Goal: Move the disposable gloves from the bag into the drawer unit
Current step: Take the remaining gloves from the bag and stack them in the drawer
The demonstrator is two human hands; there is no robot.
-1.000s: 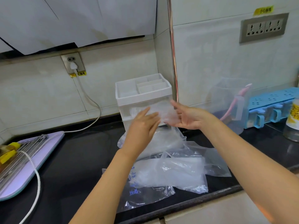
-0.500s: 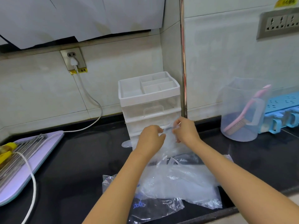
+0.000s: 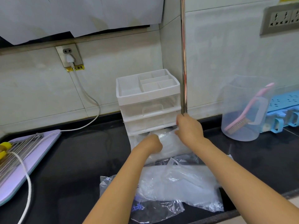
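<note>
A boxy drawer unit of white plastic with clear drawers stands at the far side of the glossy black counter. Its lowest drawer is pulled out toward the near side. In it lies a soft wad of thin, cloudy film gloves. The left hand has its fingers curled down into the wad, and the right hand pinches the film at the drawer's right edge. The crinkled clear bag lies nearer. A clear round jug holds a pink brush on the right.
</note>
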